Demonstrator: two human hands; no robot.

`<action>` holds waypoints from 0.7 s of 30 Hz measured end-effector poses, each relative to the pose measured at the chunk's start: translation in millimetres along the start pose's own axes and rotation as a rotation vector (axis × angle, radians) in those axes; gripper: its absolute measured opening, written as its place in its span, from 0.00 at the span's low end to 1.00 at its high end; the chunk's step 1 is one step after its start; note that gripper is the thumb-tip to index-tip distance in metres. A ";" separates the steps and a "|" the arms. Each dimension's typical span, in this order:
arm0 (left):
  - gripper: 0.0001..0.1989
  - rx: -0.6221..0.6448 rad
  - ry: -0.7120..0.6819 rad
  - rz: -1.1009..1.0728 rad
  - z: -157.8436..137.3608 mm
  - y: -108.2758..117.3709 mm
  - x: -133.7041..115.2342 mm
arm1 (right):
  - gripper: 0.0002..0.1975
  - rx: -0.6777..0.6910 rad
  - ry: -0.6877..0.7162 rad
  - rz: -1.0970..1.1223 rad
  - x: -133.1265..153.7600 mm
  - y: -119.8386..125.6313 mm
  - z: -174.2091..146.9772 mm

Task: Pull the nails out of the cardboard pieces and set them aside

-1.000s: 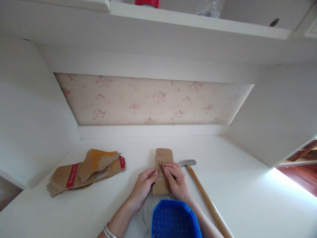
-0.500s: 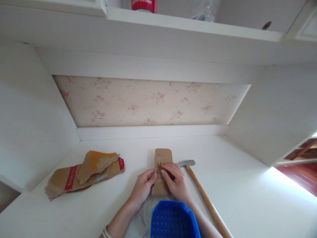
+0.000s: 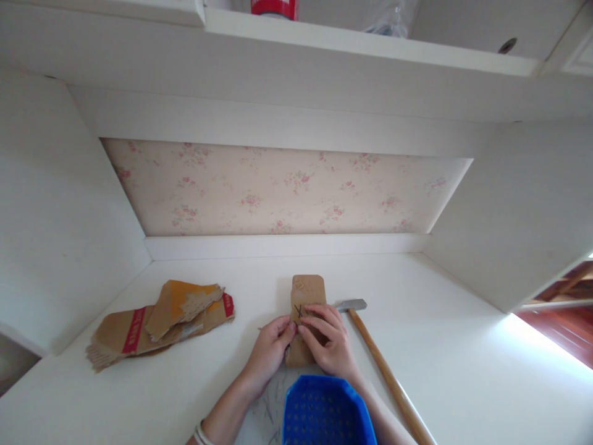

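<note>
A narrow piece of brown cardboard (image 3: 309,288) lies upright in the view on the white counter, its top layer torn in places. Thin dark nail-like pieces (image 3: 298,311) cross on it in an X. My left hand (image 3: 271,346) is closed at the cardboard's left edge, thumb and forefinger pinched together. From the right, my right hand (image 3: 331,340) rests over the cardboard with bent fingers, thumb and forefinger tips close together beside the dark pieces. Whatever is between those tips is too small to make out. A blue perforated plastic basket (image 3: 327,386) stands in front, between my forearms.
Right of my right hand lies a hammer (image 3: 382,364) with a wooden handle, its grey head beside the cardboard. Torn cardboard scraps (image 3: 162,324) with red print lie at the left. Overhead, a white shelf (image 3: 347,52) holds a red can (image 3: 275,7) and a clear plastic bag (image 3: 391,18).
My right thumb and fingers have shifted slightly over the cardboard, and the dark crossed pieces now show as a clearer X. The view has moved a little; the left hand keeps its place.
</note>
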State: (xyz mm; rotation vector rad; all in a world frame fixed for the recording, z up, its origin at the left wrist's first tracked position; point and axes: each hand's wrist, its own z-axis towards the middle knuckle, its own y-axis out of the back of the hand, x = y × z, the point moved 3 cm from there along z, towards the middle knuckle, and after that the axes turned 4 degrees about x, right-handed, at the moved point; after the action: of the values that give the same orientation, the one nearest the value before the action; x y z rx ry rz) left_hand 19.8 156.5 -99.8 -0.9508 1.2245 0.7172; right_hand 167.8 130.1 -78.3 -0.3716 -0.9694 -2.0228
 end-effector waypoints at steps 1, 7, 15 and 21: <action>0.17 0.001 -0.003 0.003 0.1 0.0 -0.1 | 0.06 -0.001 0.009 -0.012 -0.5 -1.0 -0.2; 0.16 -0.006 0.007 0.013 0.3 0.3 2.6 | 0.06 0.013 0.006 -0.040 1.1 -0.6 2.4; 0.15 -0.029 0.037 -0.026 -0.9 3.8 11.3 | 0.06 0.088 -0.033 -0.041 -1.5 -2.0 2.1; 0.17 -0.015 0.042 -0.087 -0.4 1.6 7.7 | 0.06 0.075 -0.028 -0.014 -2.2 -1.7 1.3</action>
State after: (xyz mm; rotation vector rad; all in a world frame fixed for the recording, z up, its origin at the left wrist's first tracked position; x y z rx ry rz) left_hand 19.8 156.6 -107.7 -1.0305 1.2082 0.6412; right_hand 167.7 133.0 -79.5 -0.3541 -1.0650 -1.9925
